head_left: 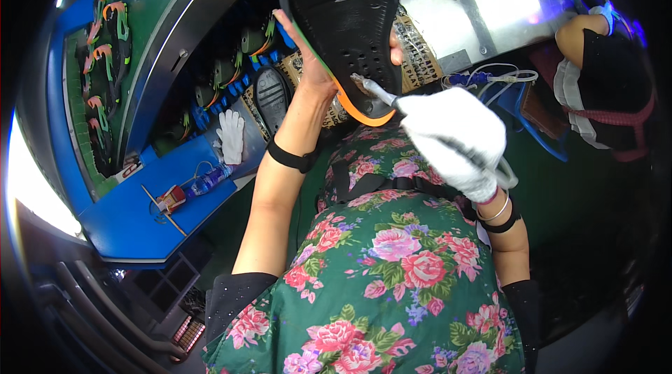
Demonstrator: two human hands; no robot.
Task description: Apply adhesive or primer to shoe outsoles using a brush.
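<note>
Up in front of me I hold a black shoe sole (343, 17) with an orange and green rim. My left hand (311, 66), bare, wraps around it from beneath, with fingertips showing at its right edge. The inner face, with grooves and small holes, is turned up. My right hand (455, 136), in a white glove, grips a brush (378, 90) with a pale handle. Its bristles touch the sole's lower end, beside the holes. A pale tube (507, 174) shows by my right wrist.
A second sole (271, 97) lies on printed brown cardboard (418, 52). Left, a blue table (140, 227) carries a white glove (231, 137), a bottle (210, 179) and a red container (170, 199). Shoe parts (105, 66) line the curved metal conveyor (483, 13). Another person (602, 80) is at right.
</note>
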